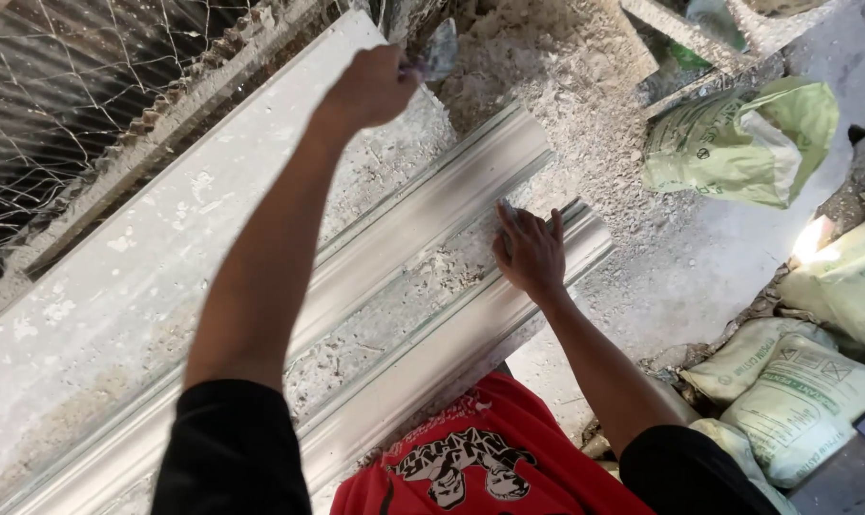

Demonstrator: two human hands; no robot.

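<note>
While the red shirt [480,458] fills the bottom edge, the right hand [531,250] lies open, fingers spread flat on the near ridge of the long grey moulding form [423,277], which runs diagonally across a dusty bench. Looks stiff, heavy and gritty; I'd guess the plaster edges chip easily, so best held under the ridges, not the lips. Further out the left hand [373,88] is closed round a small trowel [439,50] by a plaster heap [556,67]. Off to the right sit pale sacks [800,391] with dark printed symbols, and beyond them a crumpled green-and-white bag [742,143]
</note>
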